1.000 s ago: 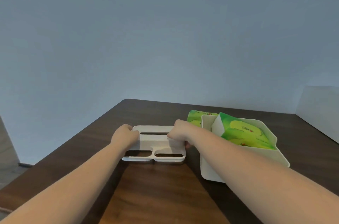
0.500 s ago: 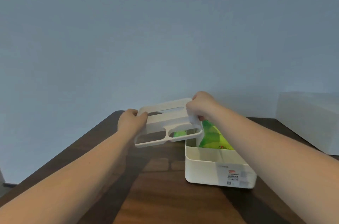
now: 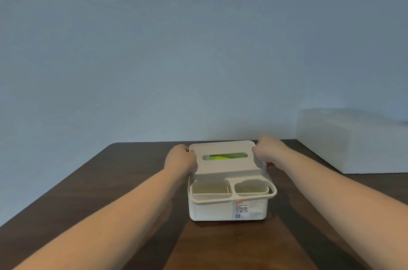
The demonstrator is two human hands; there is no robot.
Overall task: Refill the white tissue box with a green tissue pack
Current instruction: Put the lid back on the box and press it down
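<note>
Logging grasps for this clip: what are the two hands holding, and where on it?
Both hold the white lid by its short ends, left hand on the left end, right hand on the right, over the tissue box.

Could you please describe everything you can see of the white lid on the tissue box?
The lid looks like smooth white plastic with rounded corners. Its raised flat top has an oblong slot showing the green tissue pack; nearer, it drops to a rim around two cup openings. It sits level on the tissue box, held by the left hand and right hand.
</note>
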